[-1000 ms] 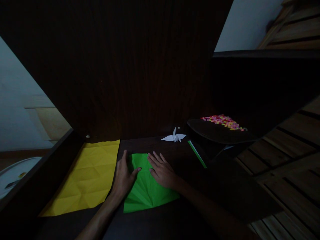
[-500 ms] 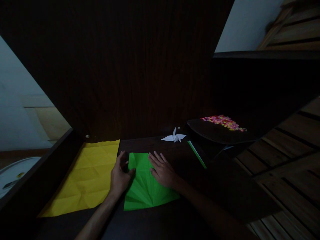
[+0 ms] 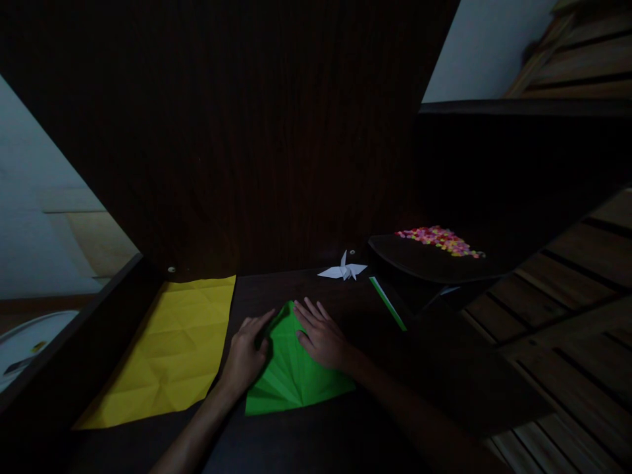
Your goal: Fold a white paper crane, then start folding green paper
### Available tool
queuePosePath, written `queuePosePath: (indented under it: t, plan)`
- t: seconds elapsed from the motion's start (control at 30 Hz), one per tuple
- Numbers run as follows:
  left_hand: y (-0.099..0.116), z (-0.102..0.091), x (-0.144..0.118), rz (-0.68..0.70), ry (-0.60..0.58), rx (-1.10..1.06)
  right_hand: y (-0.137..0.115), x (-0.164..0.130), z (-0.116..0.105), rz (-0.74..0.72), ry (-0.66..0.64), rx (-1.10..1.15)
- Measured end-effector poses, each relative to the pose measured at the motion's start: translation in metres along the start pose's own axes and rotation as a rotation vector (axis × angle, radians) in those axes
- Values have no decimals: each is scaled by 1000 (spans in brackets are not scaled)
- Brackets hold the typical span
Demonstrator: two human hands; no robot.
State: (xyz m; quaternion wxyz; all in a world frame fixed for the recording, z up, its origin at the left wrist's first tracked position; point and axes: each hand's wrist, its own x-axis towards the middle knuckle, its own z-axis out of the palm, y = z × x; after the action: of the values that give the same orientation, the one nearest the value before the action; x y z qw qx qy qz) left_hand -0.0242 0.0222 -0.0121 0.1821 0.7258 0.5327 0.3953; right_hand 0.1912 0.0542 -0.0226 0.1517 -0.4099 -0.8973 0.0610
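A creased sheet of green paper (image 3: 296, 375) lies on the dark tabletop in front of me. Its far left corner is turned inward, with my left hand (image 3: 247, 352) closed on that edge, thumb and bent fingers at the fold. Part of the corner is hidden under those fingers. On the right half of the sheet, my right hand (image 3: 320, 337) rests flat with its fingers spread. Beyond my right hand stands a white paper crane (image 3: 344, 270). A narrow green and white paper strip (image 3: 388, 305) lies to the right.
A large creased yellow sheet (image 3: 172, 349) lies left of my left arm. Small colourful pieces (image 3: 443, 240) are heaped on a raised dark shelf (image 3: 415, 260) at right. A dark panel (image 3: 276, 145) rises behind, and a raised ledge (image 3: 99, 322) borders the left side.
My left hand has moved right and brought the green sheet's far left corner inward, off the tabletop. My right hand stays in place on the sheet.
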Motion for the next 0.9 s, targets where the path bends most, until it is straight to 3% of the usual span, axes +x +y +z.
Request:
queuePosePath:
  t: [0.13,0.4,0.57,0.73,0.9]
  plan:
    - [2,3,-2,185,-82,124,-1,0,-1,6,0,12]
    - [-10,12,-7,335,-193,313,0,1,0,13,8,-13]
    - [-2,7,-9,444,-309,431,2,0,2,-8,6,-35]
    - [9,4,-11,448,-383,460,1,0,-1,-4,1,-32]
    - [8,5,-11,436,-393,473,1,0,0,7,1,-32]
